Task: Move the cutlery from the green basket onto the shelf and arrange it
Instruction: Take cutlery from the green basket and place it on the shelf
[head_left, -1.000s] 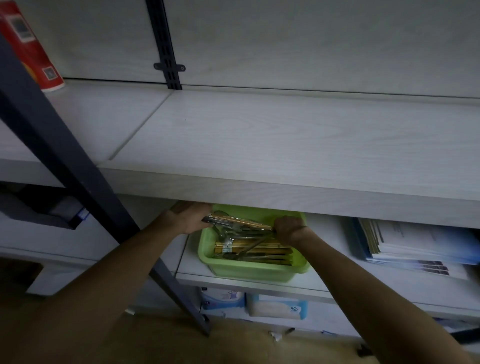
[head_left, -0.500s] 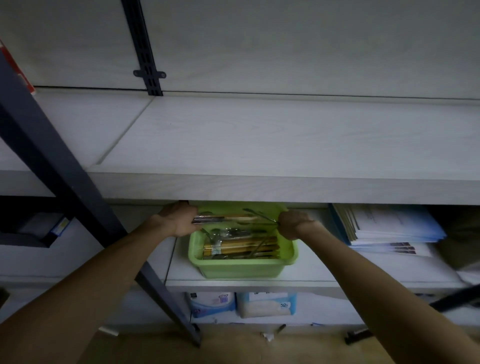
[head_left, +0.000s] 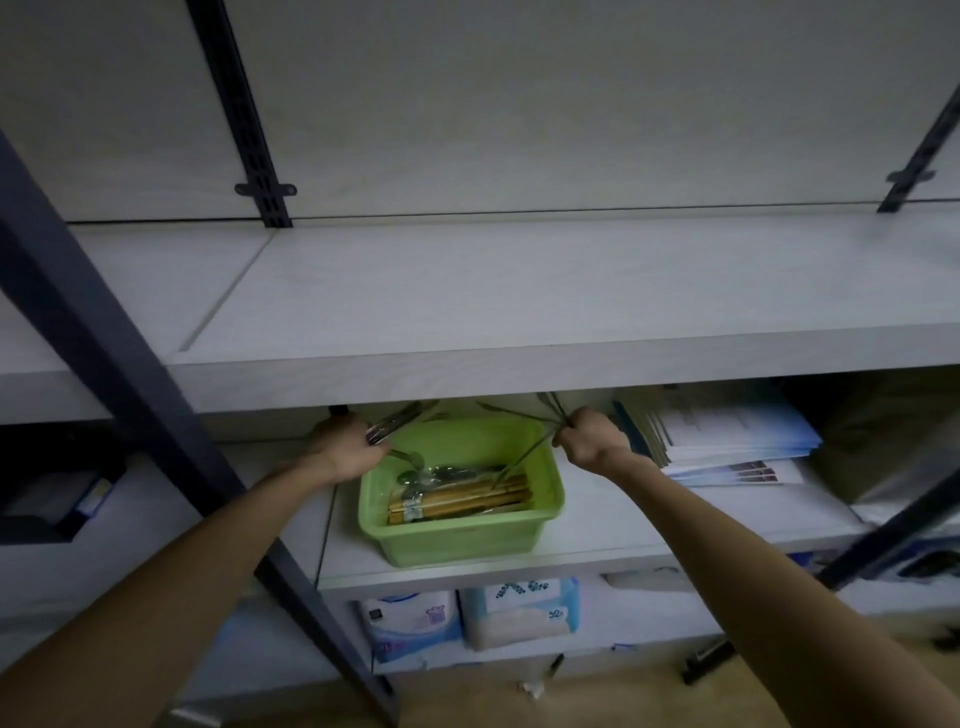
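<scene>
Both hands are closed on metal cutlery: the left hand (head_left: 347, 451) grips a bundle of steel handles (head_left: 396, 422), the right hand (head_left: 589, 437) pinches thin utensils (head_left: 524, 451) trailing into the green plastic basket (head_left: 462, 535). The pale wooden shelf (head_left: 519, 364) lies directly above, its front edge overhanging both fists.

A pale upper shelf (head_left: 519, 291) spans mid-frame, while the lower shelf (head_left: 623, 525) beneath it carries a green basket (head_left: 462, 540) at center and a paper stack (head_left: 727, 441) at right.
</scene>
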